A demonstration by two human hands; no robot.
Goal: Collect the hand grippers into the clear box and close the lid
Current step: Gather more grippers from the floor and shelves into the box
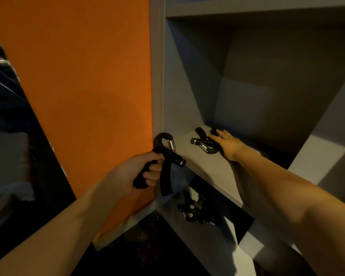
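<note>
Orange panel [78, 86]: fills the view from 9 to 11 o'clock. It has no part in the task, but the held tool hangs just beside its edge.
Left hand [145, 172]: fingers curled round one handle of a black hand gripper.
Held hand gripper [167, 154]: at 1 o'clock from the left hand, with the spring uppermost and the second handle hanging free toward 6 o'clock. Only one handle is gripped, so a quick swing could knock the free one against the shelf edge or twist the tool out of the fingers.
Lower pile [195, 211]: more dark hand grippers in the compartment below, at 5 o'clock from the left hand. It is too dim to tell whether they lie in the clear box.
Shelf grippers [204, 143]: black and overlapping on the shelf board [211, 172], in the back-left corner.
Right hand [230, 145]: at 3 o'clock from the shelf grippers, fingers straight and spread wide, holding nothing. I cannot tell whether the tips touch.
Risk at the shelf: lifting one of the overlapping pieces may drag another off the front edge, and a flat hand may push them deeper into the corner.
Clear box: not made out, nor its lid.
</note>
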